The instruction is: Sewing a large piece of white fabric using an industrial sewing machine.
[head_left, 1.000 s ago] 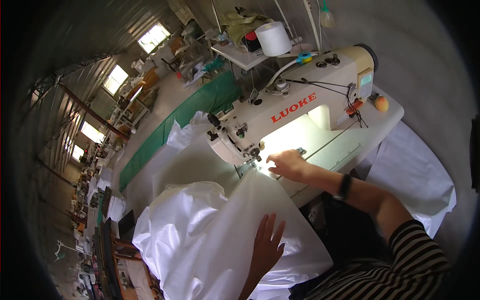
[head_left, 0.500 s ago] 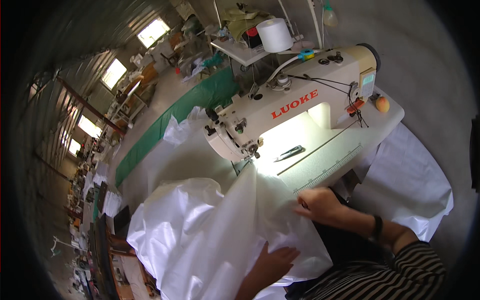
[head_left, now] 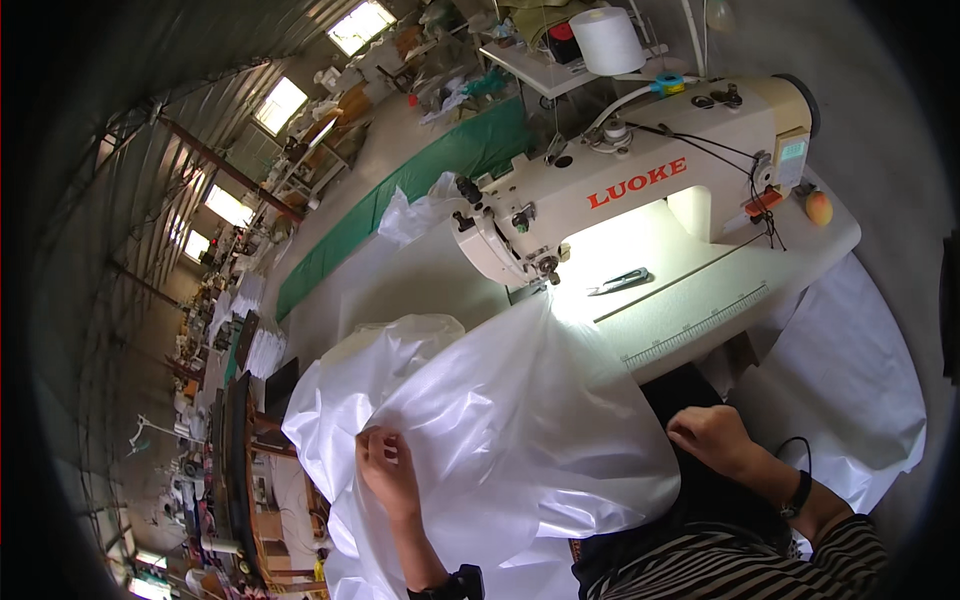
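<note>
A large, shiny white sheet spreads over my lap, its upper corner running under the needle end of a white sewing machine. On its left part, my left hand is closed on a fold, fingertips pinching the material. My right hand is curled closed just off the sheet's right edge, above my dark clothing. Whether anything small is inside those fingers cannot be made out. Thread snips lie on the lit machine bed, away from both hands.
A white thread cone stands behind the machine. A peach-like fruit sits at the table's right end. More white sheeting hangs at the right. Beyond lies a green strip; wooden furniture stands at the left.
My left hand has moved left and up and now pinches the sheet, which is drawn out wider. My right hand has moved right and down, off the sheet's edge. The view has shifted left.
</note>
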A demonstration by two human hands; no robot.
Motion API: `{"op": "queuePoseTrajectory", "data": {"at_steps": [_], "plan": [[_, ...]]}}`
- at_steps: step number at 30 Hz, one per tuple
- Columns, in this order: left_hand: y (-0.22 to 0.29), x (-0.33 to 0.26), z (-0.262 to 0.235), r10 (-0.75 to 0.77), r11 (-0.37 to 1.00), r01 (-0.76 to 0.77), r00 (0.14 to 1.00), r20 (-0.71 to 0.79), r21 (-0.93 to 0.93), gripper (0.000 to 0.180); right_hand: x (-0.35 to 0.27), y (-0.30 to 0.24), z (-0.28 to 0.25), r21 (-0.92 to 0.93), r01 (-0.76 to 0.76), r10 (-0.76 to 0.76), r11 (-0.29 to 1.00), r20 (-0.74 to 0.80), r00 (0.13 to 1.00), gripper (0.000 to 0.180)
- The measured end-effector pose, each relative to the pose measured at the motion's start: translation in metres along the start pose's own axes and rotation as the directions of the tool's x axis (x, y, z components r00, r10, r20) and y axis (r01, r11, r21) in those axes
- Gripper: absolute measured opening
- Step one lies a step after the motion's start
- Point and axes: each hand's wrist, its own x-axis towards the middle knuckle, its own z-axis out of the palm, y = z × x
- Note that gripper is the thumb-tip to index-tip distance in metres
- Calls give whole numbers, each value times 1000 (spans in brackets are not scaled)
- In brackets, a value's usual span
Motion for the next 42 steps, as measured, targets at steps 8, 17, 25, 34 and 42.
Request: {"op": "queuePoseTrajectory", "data": {"at_steps": [8,17,25,34,42], "plan": [[73,-42,16,384,842,-430,902,196,325,27,82,-89,84,587,-434,-99,684,664,741,46],[-55,-43,-5,-238,424,577,815,529,-698,6,29,-62,59,632,-272,-287,726,637,716,27],[-17,-41,-7,-239,150,637,766,597,-757,15,72,-103,39,543,177,-279,821,112,954,19],[29,-61,-9,137,989,-144,972,193,26,79,78,-105,52,223,243,-269,944,95,958,14],[39,-63,-1,381,861,-407,913,144,306,64,139,-132,87,-224,534,-575,815,-205,792,19]]}}
